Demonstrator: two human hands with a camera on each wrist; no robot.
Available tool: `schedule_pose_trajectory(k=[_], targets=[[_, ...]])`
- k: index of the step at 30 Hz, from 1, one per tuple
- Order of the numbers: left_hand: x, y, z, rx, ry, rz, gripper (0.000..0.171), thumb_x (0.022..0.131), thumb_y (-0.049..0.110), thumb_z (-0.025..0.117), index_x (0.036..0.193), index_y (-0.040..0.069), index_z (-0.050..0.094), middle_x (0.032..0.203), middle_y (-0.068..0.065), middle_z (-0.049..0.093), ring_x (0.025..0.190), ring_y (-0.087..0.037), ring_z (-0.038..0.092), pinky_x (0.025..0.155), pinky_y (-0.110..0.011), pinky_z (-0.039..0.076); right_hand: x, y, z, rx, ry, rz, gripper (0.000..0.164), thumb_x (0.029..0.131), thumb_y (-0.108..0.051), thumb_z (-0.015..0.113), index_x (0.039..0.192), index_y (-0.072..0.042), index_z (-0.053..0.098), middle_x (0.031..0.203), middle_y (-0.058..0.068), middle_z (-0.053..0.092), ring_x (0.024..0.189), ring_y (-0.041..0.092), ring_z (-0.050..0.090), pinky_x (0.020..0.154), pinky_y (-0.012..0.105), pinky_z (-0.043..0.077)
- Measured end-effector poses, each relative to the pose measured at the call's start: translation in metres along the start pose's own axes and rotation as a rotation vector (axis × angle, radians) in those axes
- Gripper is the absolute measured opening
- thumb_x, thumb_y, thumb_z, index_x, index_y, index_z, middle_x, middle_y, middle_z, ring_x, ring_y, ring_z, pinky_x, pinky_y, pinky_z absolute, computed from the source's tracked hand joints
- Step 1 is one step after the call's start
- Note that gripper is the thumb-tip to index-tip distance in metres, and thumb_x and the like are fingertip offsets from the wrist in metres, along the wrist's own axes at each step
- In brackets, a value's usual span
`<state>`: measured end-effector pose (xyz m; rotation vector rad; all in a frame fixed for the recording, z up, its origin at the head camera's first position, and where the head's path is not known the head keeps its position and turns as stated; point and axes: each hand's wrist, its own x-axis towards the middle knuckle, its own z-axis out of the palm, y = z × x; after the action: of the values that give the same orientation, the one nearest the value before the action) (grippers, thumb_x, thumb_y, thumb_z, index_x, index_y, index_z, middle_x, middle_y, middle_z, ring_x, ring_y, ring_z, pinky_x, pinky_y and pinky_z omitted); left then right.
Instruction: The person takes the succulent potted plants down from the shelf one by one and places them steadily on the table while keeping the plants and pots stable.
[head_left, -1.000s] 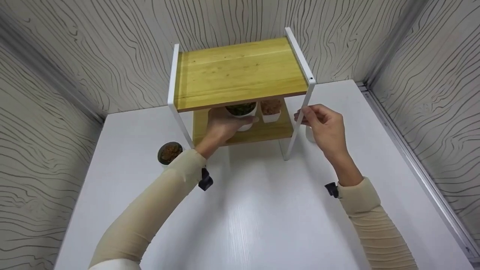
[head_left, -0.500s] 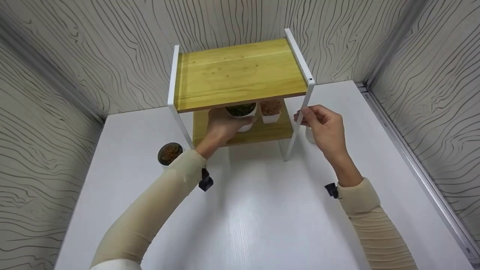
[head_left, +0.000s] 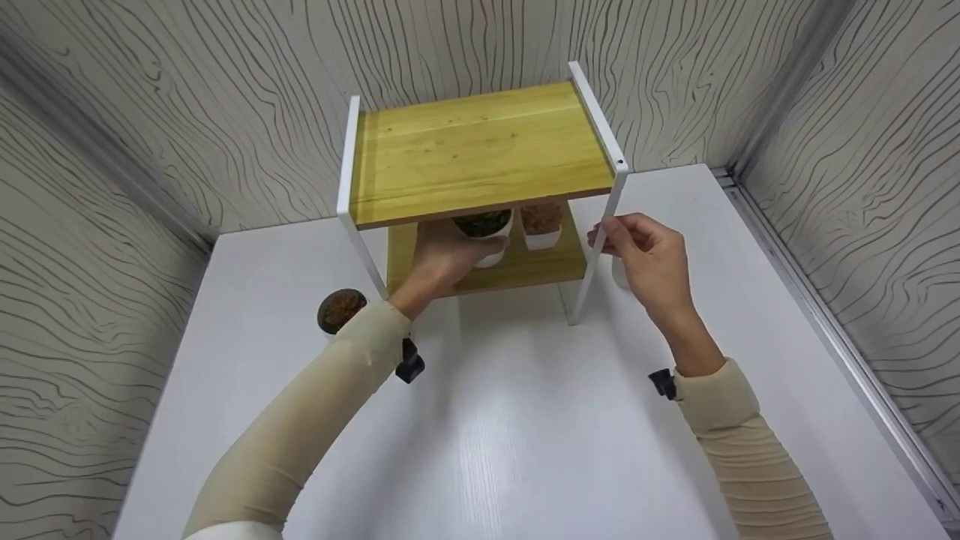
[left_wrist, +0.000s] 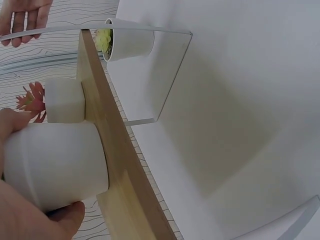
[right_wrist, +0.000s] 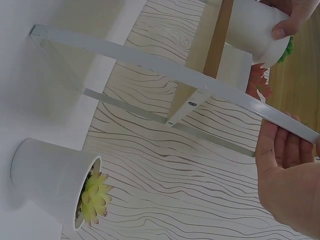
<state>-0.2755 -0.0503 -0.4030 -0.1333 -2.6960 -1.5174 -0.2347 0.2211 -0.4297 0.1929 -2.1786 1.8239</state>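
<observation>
My left hand (head_left: 448, 255) reaches under the top shelf and grips a white pot (left_wrist: 62, 162) with a green succulent (head_left: 484, 223). In the left wrist view, the pot's base is right at the lower wooden board (head_left: 517, 274). Close beside it on that board stands a squarish white pot (left_wrist: 65, 100) with a red succulent (left_wrist: 34, 101). My right hand (head_left: 656, 259) pinches the white metal front leg (right_wrist: 135, 60) of the rack between thumb and fingers, just below the top shelf (head_left: 480, 150).
Right of the rack, a white pot (right_wrist: 50, 182) with a yellow-green succulent stands on the white table (head_left: 480, 435), partly behind my right hand in the head view. A round pot of brownish plants (head_left: 343, 309) stands at left, near my sleeve. Patterned walls (head_left: 465, 45) enclose the table.
The head view has tilted slightly, so the rack appears a little lower. Both hands keep their holds on the pot and the rack leg.
</observation>
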Motion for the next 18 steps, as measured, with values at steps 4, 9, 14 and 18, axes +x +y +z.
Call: schedule_pose_trajectory(k=[4, 9, 14, 18], targets=[[-0.0002, -0.0019, -0.0015, -0.015, 0.0, 0.011, 0.1, 0.078, 0.026, 0.09, 0.157, 0.013, 0.029, 0.156, -0.01, 0.041, 0.149, -0.024, 0.041, 0.128, -0.045, 0.036, -0.0003, 0.0002, 0.0, -0.001, -0.001, 0.001, 0.04, 0.105, -0.033, 0.065, 0.114, 0.005, 0.072, 0.095, -0.01, 0.077, 0.096, 0.008, 0.077, 0.091, 0.02, 0.061], [-0.0007, -0.0036, -0.0055, -0.04, 0.0, 0.017, 0.1, 0.079, 0.028, 0.09, 0.156, 0.014, 0.029, 0.156, -0.009, 0.041, 0.149, -0.023, 0.041, 0.128, -0.045, 0.037, -0.0002, 0.0004, 0.0004, 0.001, 0.006, -0.003, 0.042, 0.105, -0.032, 0.066, 0.114, 0.008, 0.071, 0.095, -0.009, 0.077, 0.095, 0.008, 0.077, 0.091, 0.02, 0.062], [-0.0003, -0.0044, -0.0086, -0.034, 0.001, 0.03, 0.098, 0.079, 0.031, 0.09, 0.156, 0.013, 0.032, 0.155, -0.009, 0.043, 0.147, -0.022, 0.044, 0.126, -0.044, 0.038, -0.0004, -0.0002, 0.0003, -0.004, 0.005, -0.007, 0.043, 0.105, -0.033, 0.066, 0.114, 0.009, 0.071, 0.095, -0.009, 0.077, 0.095, 0.008, 0.077, 0.091, 0.021, 0.062], [-0.0006, -0.0043, -0.0096, -0.01, -0.006, 0.028, 0.095, 0.079, 0.033, 0.089, 0.155, 0.012, 0.035, 0.153, -0.009, 0.045, 0.145, -0.022, 0.046, 0.124, -0.043, 0.041, -0.0002, 0.0004, 0.0006, -0.014, 0.0, -0.009, 0.043, 0.106, -0.033, 0.065, 0.114, 0.009, 0.07, 0.096, -0.01, 0.078, 0.096, 0.007, 0.077, 0.091, 0.021, 0.062]])
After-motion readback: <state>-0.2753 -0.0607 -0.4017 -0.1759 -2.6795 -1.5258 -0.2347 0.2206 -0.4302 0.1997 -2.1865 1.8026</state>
